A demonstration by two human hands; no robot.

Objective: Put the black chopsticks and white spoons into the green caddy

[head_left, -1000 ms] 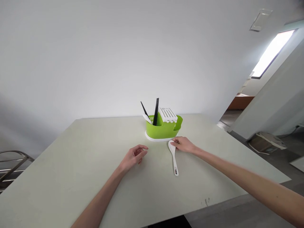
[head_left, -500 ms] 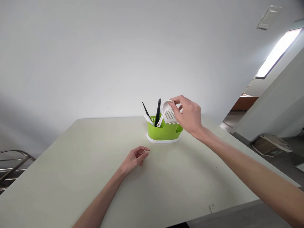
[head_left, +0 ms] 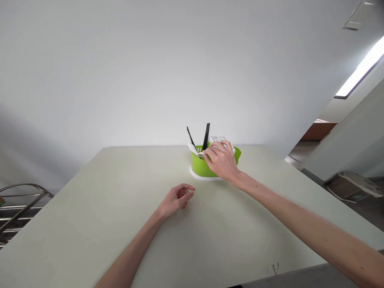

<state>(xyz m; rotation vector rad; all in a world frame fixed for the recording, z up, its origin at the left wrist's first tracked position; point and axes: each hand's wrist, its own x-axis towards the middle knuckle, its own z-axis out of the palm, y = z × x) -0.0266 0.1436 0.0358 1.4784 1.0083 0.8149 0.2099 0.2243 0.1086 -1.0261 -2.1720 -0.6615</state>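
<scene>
A green utensil holder [head_left: 200,167] with a white base stands on the table near the wall. My right hand [head_left: 222,161] is over its front rim, thumb and fingers pinching the bowl end of a white spoon [head_left: 201,155]. The spoon's handle is down inside the holder, out of sight. Just left of it, another white spoon [head_left: 192,149] leans in the same holder. Black chopsticks [head_left: 206,137] stick up behind. Behind my right hand shows a white slotted part [head_left: 218,139]. My left hand [head_left: 177,199] rests on the table in front, fingers loosely curled and apart, holding nothing.
The pale table [head_left: 90,200] reaches back to a plain wall [head_left: 168,72]. A metal rack [head_left: 24,208] stands beyond its left edge. On the floor at the right lies a box-like object [head_left: 351,186].
My right hand has moved left and down with the white spoon, whose handle has gone into the holder. My left hand stays on the table. The view has shifted slightly.
</scene>
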